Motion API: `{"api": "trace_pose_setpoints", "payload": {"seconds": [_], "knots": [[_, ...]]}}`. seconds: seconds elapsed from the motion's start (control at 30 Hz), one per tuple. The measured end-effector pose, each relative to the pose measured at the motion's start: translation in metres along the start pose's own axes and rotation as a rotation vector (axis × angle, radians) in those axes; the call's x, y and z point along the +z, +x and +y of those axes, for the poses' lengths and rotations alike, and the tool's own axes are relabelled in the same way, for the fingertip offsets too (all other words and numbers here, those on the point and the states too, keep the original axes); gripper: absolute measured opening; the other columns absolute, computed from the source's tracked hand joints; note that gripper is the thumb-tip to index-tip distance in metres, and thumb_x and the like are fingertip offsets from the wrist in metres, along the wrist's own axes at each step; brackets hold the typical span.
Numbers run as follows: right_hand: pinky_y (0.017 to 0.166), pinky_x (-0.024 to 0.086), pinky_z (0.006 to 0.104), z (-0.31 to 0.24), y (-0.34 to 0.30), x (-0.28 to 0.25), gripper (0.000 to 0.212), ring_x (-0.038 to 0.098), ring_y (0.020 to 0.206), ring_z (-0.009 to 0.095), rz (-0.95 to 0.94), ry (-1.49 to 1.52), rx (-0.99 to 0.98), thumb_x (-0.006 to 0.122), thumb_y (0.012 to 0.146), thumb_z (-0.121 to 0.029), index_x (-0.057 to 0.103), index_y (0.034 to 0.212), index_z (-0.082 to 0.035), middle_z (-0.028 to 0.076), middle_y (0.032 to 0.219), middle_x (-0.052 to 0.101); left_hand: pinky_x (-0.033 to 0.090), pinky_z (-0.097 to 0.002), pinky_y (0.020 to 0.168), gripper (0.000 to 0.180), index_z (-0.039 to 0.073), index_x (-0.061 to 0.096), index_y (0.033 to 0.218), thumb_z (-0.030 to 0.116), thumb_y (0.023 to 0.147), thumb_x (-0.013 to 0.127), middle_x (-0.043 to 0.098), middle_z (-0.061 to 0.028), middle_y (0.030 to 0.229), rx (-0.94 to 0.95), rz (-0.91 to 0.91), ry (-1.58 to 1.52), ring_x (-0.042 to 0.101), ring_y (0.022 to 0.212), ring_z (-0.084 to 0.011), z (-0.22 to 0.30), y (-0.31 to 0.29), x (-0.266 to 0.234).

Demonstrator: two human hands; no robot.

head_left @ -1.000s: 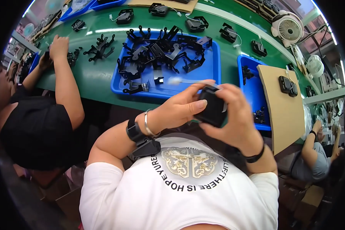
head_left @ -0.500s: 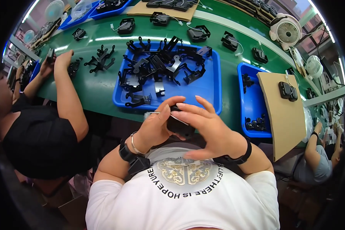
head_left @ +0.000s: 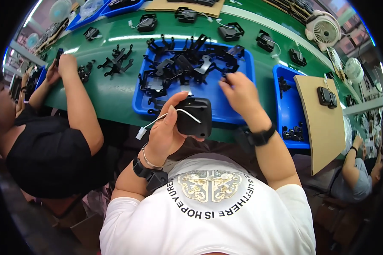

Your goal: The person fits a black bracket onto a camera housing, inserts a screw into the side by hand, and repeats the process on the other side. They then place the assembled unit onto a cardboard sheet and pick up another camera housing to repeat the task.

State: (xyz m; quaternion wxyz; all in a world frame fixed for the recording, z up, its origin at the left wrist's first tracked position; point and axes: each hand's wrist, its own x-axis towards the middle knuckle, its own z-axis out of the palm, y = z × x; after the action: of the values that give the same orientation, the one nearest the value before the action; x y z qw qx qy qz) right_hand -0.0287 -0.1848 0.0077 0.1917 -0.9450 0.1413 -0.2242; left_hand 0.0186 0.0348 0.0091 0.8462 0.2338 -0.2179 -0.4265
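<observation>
Near the front edge of a green desk (head_left: 115, 94), the left grip (head_left: 162, 135) is closed around a black case (head_left: 198, 111), broad face up, a white cable (head_left: 187, 111) bent across it and its connector (head_left: 141, 133) hanging off to the left. Over the right side of a blue tray (head_left: 219, 106), the right grip (head_left: 242, 94) is drawn in narrow beside loose black brackets (head_left: 183, 63); I cannot tell whether it pinches one.

As I judge it, the case is only part assembled: cable on, but no bracket on the side that shows. Many brackets lie loose in the tray, so plenty seems left. Across the desk's far half, several cabled units (head_left: 231, 31) appear to have brackets on already. Further right, a cardboard sheet (head_left: 321, 127) carries another black unit (head_left: 327, 97); at left, a co-worker's hand (head_left: 68, 66) is raised over the desk.
</observation>
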Motion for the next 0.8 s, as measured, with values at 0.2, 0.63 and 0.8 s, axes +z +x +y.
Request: {"api": "trace_pose_setpoints", "payload": {"seconds": [0.2,0.63,0.8], "knots": [[0.067,0.045,0.0262,-0.001,-0.049,-0.054,0.01,0.055,0.08,0.019,0.033,0.409,-0.005,0.06,0.079,0.001,0.053,0.087,0.002,0.011,0.086,0.054,0.056,-0.042,0.071,0.037,0.006,0.043,0.124,0.03,0.097,0.039,0.052,-0.0173,0.117,0.046,-0.019,0.077,0.06,0.097,-0.0295,0.012,-0.002,-0.012],[0.064,0.049,0.0338,-0.041,-0.077,-0.109,0.033,0.06,0.08,0.032,-0.144,0.19,-0.633,0.065,0.069,0.008,0.051,0.098,0.002,0.014,0.082,0.059,0.053,-0.0296,0.07,0.02,0.005,0.053,0.105,0.017,0.096,0.04,0.046,-0.0144,0.117,0.26,-0.158,0.734,0.057,0.094,-0.0174,0.008,-0.002,0.0],[0.061,0.05,0.0348,-0.052,-0.08,-0.102,0.031,0.061,0.077,0.031,-0.068,0.289,-0.674,0.067,0.069,0.005,0.051,0.095,0.001,0.011,0.076,0.06,0.054,-0.029,0.066,0.019,0.009,0.049,0.109,0.02,0.096,0.041,0.051,-0.0097,0.109,-0.086,-0.006,0.359,0.057,0.093,-0.014,0.007,-0.001,0.006]]}}
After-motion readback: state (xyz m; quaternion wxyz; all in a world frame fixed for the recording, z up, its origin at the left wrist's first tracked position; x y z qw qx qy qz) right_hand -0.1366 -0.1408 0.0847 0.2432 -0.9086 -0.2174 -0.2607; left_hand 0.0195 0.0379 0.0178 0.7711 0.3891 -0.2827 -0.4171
